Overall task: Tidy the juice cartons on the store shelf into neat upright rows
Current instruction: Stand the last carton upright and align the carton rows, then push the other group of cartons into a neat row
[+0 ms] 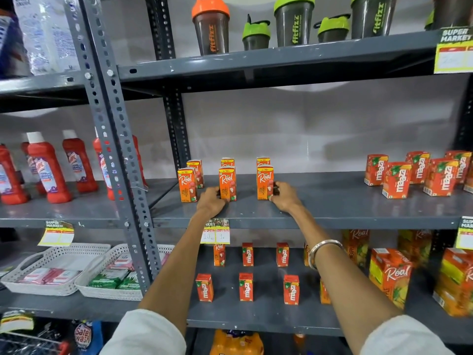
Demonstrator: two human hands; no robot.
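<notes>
Juice cartons, orange "Real" packs, stand upright on the grey middle shelf [332,208] in three short columns of two: front-left carton [187,185], front-middle carton [227,183], front-right carton [265,182], each with a second carton directly behind it (rear-left [197,167], rear-middle [227,162], rear-right [263,161]). Columns sit apart from one another with bare shelf between them.

Left hand [212,201] is at the base of the front-middle carton, fingers wrapped round its lower left side; it grasps that carton. Right hand [284,196] is at the front-right carton, thumb at its lower front corner and fingers reaching behind its right side; it grips that carton. Both cartons are vertical and rest on the shelf. Front-left carton is untouched, just beside the left hand.

A metal bangle [323,252] sits on the right forearm; white sleeves show at the bottom edge.

Further right on the same shelf, well apart, a loose cluster of red "Maaza" cartons [419,172], upright but unevenly turned. A price tag [215,231] hangs on the shelf lip below the left hand. Lower shelf holds spaced Maaza cartons [246,286] and larger Real boxes [390,276]. Upper shelf carries shaker bottles [211,26]. Left bay: red cleaner bottles [48,167] and white baskets [56,267].
</notes>
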